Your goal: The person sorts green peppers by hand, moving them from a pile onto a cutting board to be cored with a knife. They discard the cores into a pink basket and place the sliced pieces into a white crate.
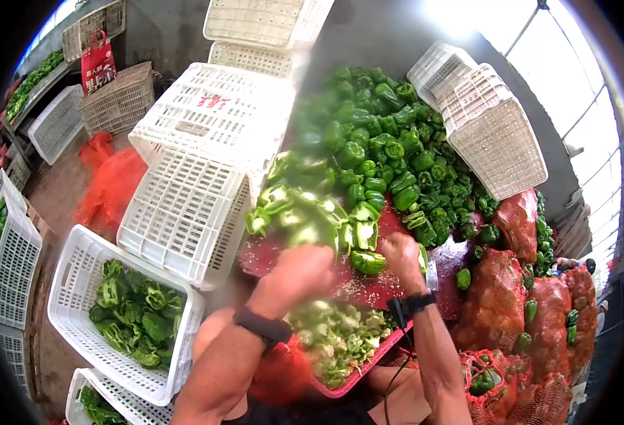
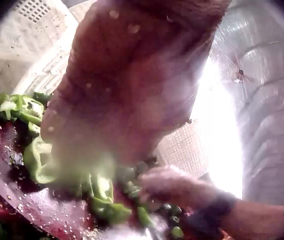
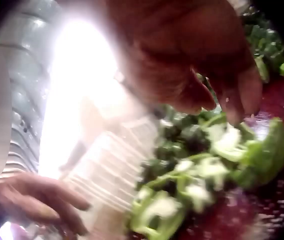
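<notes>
My left hand (image 1: 303, 273), blurred, is over the red board (image 1: 259, 256) beside halved green peppers (image 1: 313, 219). In the right wrist view the left hand (image 3: 39, 202) has loosely extended fingers with nothing visible between them. My right hand (image 1: 403, 256) is to the right of a cut pepper (image 1: 367, 262). Seen from the right wrist, its bent fingers (image 3: 241, 95) point down at a cut pepper piece (image 3: 227, 142), with a gap between thumb and fingers; contact is unclear. A blade (image 1: 432, 276) lies on the board right of this hand.
Whole green peppers (image 1: 390, 142) are heaped behind the board. Pale scraps (image 1: 340, 336) fill a red-rimmed tub (image 1: 351, 382) below it. A white crate (image 1: 71, 283) of peppers and stacked crates (image 1: 184, 205) stand left; red net sacks (image 1: 492, 297) stand right.
</notes>
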A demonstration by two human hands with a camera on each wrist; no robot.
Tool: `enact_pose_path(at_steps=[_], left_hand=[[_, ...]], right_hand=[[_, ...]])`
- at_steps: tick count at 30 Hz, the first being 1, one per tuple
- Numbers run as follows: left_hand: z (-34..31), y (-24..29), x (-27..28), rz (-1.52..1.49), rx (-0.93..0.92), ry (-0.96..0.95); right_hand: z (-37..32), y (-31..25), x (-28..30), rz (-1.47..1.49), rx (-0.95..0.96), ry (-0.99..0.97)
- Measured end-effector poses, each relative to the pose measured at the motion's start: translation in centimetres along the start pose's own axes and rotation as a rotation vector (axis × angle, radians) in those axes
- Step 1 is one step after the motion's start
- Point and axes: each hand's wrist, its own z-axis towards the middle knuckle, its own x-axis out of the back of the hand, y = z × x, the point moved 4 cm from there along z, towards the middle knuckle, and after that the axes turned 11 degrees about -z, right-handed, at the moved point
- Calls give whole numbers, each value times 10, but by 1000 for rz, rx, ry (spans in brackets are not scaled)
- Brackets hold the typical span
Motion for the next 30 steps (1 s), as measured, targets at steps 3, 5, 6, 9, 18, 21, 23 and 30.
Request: enact_pose_path(at_steps=[3,5,6,9,18,21,23,30], left_hand=[[-4,15,8,-4,-1,-14],[-1,14,-2,-19,0,-35],[0,14,-4,-26,5,-38],[1,17,-6,-46,20,-35],[13,23,-8,-431,88,208],[26,19,-11,-305,-41,266],[36,7,-30,-369,-160,133],[15,44,-40,-1471,309,-92]], right_hand=[[-45,44,-33,-73,-329,-127],[-57,30,-31,424,-867,-421],[-64,44,-57,669,-919,-455],[-65,24,-62,956,-965,-375],[-59,8,-36,811,-434,-290],[-31,-47,28,823,-289,-306],[-25,-71,45,812,-102,-198],[-36,-122,99,569,30,76]])
